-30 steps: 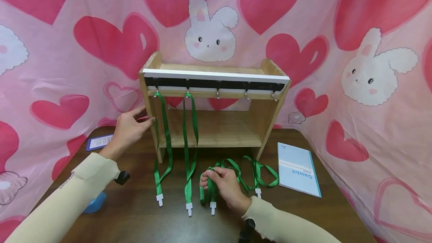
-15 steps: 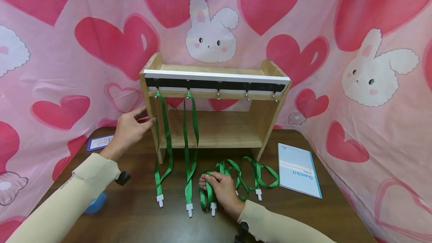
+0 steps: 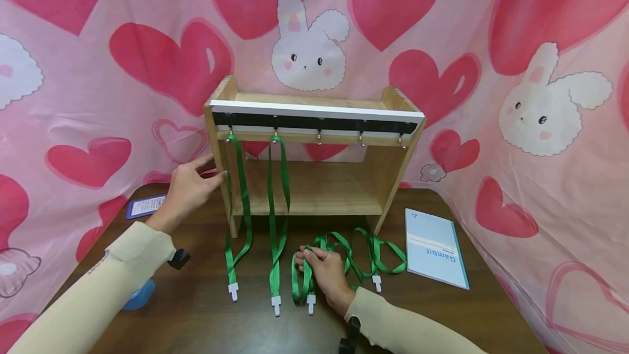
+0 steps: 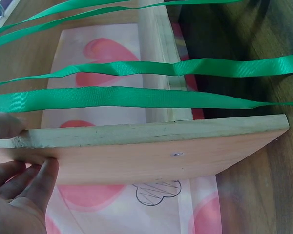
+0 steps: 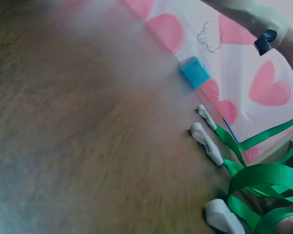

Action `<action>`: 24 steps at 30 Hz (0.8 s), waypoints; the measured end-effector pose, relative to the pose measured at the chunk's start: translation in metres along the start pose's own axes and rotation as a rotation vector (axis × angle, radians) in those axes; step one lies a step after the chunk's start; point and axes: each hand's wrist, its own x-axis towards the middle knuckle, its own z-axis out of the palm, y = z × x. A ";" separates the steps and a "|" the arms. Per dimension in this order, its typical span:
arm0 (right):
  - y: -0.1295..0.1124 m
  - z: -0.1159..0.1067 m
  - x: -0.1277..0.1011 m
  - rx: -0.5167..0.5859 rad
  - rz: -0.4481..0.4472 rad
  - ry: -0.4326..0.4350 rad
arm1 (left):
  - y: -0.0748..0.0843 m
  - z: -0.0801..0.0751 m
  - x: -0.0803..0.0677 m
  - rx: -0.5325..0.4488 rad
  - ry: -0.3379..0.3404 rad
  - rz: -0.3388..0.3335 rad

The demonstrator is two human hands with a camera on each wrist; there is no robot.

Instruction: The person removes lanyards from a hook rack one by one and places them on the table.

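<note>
A small wooden rack (image 3: 314,187) stands on the table, with a row of metal hooks under its black-and-white front strip (image 3: 295,123). My left hand (image 3: 189,187) grips the front edge of its left side panel (image 4: 151,161), thumb and fingers on opposite faces. From the two leftmost hooks hang green lanyards (image 3: 244,190), their white clips (image 3: 233,291) dangling low in front. In front of the rack, my right hand (image 3: 328,273) pinches another green lanyard (image 3: 296,285) in a loop. Its white clip (image 5: 222,217) hangs below the fingers, which are mostly outside the right wrist view.
More green lanyards (image 3: 388,271) lie loosely on the table right of my right hand. A white and blue Gambit booklet (image 3: 434,247) lies at the right. Leftward are a blue-edged card (image 3: 144,207) and a blue object (image 3: 140,296), partly behind my sleeve.
My right hand dips slightly and then lifts a little, keeping hold of the lanyard. The left hand stays on the rack's side panel.
</note>
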 end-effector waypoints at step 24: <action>-0.007 -0.003 0.003 -0.011 0.030 0.064 | -0.001 0.002 0.002 0.011 0.026 0.025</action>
